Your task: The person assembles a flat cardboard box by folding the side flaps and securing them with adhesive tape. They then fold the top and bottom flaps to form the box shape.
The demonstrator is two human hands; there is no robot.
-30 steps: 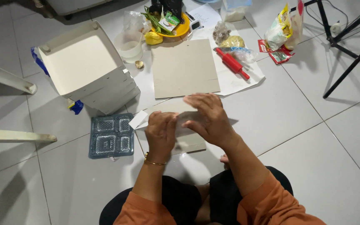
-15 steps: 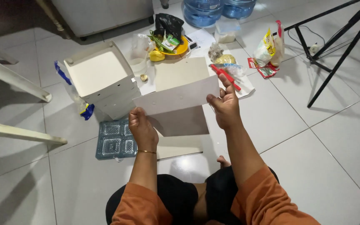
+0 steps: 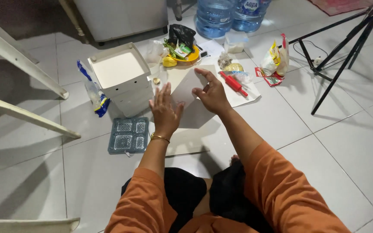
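Observation:
I sit on a tiled floor in orange sleeves. My right hand [image 3: 212, 92] pinches the upper edge of a white cardboard sheet [image 3: 185, 88], which it holds tilted above the floor. My left hand [image 3: 165, 110], with a gold bracelet on the wrist, lies flat against the near side of the sheet, fingers spread. Below the hands another flat cardboard piece [image 3: 186, 142] rests on the tiles. A stack of open white boxes [image 3: 119, 71] stands just left of my left hand.
A blue-grey compartment tray [image 3: 129, 135] lies at the left. Beyond the hands are a red rolling pin [image 3: 234, 84] on paper, a yellow plate [image 3: 186, 58] of packets, snack bags [image 3: 277, 56] and water bottles [image 3: 214, 17]. Tripod legs [image 3: 337, 56] stand at the right, white chair legs [image 3: 18, 51] at the left.
A second ago both hands worked low over the floor piece, then lifted a wide sheet by its ends. Now my left hand has let go and lies flat on it; the view has tilted up.

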